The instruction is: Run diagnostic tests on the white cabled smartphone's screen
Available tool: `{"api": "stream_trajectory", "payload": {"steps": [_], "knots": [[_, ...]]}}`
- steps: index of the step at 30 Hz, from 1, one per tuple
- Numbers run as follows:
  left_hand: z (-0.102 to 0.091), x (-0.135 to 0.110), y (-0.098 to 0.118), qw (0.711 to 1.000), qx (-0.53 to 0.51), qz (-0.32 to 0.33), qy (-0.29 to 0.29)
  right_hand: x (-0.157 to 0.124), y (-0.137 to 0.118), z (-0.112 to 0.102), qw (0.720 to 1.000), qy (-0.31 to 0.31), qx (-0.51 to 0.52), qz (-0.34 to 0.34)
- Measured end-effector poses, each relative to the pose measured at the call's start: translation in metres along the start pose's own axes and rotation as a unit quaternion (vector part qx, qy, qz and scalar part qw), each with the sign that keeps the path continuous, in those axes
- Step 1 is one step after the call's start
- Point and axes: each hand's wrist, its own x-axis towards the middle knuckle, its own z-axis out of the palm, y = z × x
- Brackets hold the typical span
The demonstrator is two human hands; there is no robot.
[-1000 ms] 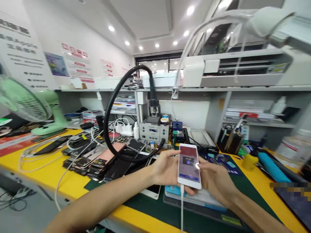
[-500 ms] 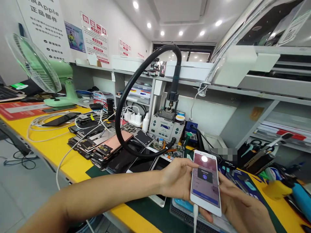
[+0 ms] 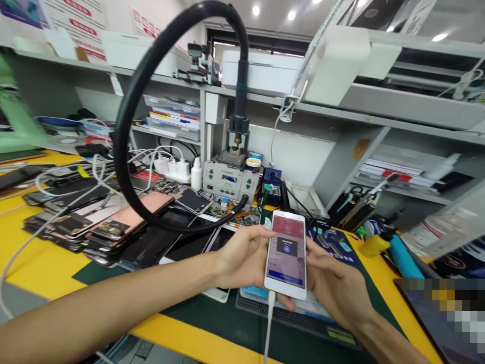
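A white smartphone [image 3: 287, 268] is held upright and tilted back over the bench, its screen lit with a dark pop-up box. My left hand [image 3: 242, 258] grips its left edge, thumb on the front near the frame and fingers behind. On the opposite edge my right hand [image 3: 333, 278] is closed around the phone, its fingertips partly hidden behind it. A white charging cable [image 3: 270, 323] is plugged into the phone's bottom end and hangs down. Below the hands lie a dark perforated tray [image 3: 288, 312] and a green mat [image 3: 189, 313].
Stacked phone parts [image 3: 98, 217] and tangled white cables cover the bench's left side. A hot-air station [image 3: 227, 183] with a looping black hose [image 3: 123, 151] stands behind. To the right are a yellow bottle [image 3: 373, 246], a blue bottle [image 3: 407, 258] and a dark laptop-like panel [image 3: 420, 313].
The view has turned right and downward, so the bench things appear further left. Both hands still hold the phone, its pop-up still showing.
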Motion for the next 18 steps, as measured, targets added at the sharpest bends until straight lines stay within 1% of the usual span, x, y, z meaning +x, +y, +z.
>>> {"api": "stream_trajectory", "payload": {"steps": [2,5,12,18], "knots": [[-0.0005,-0.0004,-0.0005,1.000,-0.002,0.000,-0.010,0.0008,-0.0004,-0.0002,1.000,-0.006,0.004,-0.005],[-0.0003,-0.0006,-0.0019,1.000,0.004,0.011,-0.007,0.0011,0.0002,-0.0019,1.000,-0.014,0.001,-0.015],[0.0038,-0.0007,-0.0033,0.999,0.026,0.016,0.017,-0.0018,0.0018,-0.0036,0.999,0.003,-0.043,-0.010],[0.0055,-0.0005,-0.0038,0.999,0.042,0.018,0.019,-0.0004,0.0001,-0.0013,0.999,0.006,-0.042,-0.009]]}}
